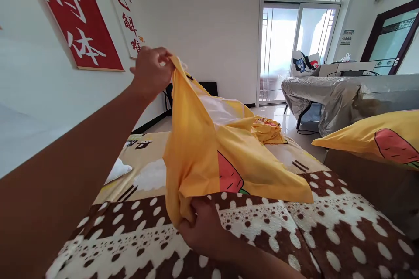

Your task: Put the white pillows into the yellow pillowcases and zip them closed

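Note:
A yellow pillowcase (196, 148) with a red fruit print hangs over the bed between my hands. My left hand (153, 69) is raised at its upper left and pinches the top corner. Low down, my right hand (207, 229) is closed on the bunched near edge, its fingertips partly hidden by the cloth. White fabric shows in the middle of the pillowcase, and its right corner spreads out over the blanket.
A brown and white dotted blanket (262, 244) covers the near bed, with a beige sheet (150, 170) beyond. Crumpled yellow cloth (270, 130) lies at the far edge. On the right, a yellow pillow (376, 139) rests on a box; behind stands a plastic-covered table (340, 91).

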Demonstrator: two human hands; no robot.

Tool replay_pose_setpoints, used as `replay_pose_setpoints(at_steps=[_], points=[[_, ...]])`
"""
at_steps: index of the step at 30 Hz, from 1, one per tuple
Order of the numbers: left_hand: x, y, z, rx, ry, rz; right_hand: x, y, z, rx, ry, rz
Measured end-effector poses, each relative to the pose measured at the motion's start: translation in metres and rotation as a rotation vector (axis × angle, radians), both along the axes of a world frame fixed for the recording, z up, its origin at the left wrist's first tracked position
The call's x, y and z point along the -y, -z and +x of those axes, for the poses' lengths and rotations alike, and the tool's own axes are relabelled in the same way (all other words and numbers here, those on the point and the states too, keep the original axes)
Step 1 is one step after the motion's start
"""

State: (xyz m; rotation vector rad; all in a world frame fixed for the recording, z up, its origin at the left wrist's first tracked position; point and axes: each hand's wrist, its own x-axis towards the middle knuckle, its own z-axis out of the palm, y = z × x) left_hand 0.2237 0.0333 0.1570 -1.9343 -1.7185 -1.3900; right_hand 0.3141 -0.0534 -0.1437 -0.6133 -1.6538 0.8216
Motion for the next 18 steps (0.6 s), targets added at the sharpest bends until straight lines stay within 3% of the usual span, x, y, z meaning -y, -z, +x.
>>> replay_pose_setpoints(at_steps=[2,4,6,8,10,12,14,16,18], points=[[0.017,0.046,-0.028,-0.124,-0.117,-0.001,0.011,0.020,-0.008,-0.165,-0.108,-0.438],[0.042,0.109,-0.054,-0.146,-0.166,-0.234,0.025,0.041,-0.013,-0.420,-0.153,-0.780],[0.075,0.179,-0.073,-0.067,-0.195,-0.551,0.039,0.061,-0.017,-0.628,-0.146,-0.995],[0.108,0.244,-0.081,0.257,-0.065,-0.956,0.051,0.077,-0.026,-0.682,-0.156,-1.170],[0.134,0.294,-0.078,0.673,0.045,-1.109,0.061,0.089,-0.038,-0.631,-0.194,-1.326],[0.147,0.324,-0.067,0.909,0.169,-1.150,0.068,0.093,-0.049,-0.561,-0.253,-1.390],[0.148,0.337,-0.057,1.027,0.217,-1.130,0.072,0.088,-0.047,-0.489,-0.322,-1.391],[0.144,0.339,-0.052,1.093,0.199,-1.095,0.072,0.077,-0.023,-0.305,-0.517,-1.351],[0.141,0.336,-0.054,1.137,0.181,-1.104,0.067,0.064,0.028,-0.017,-0.738,-1.209]])
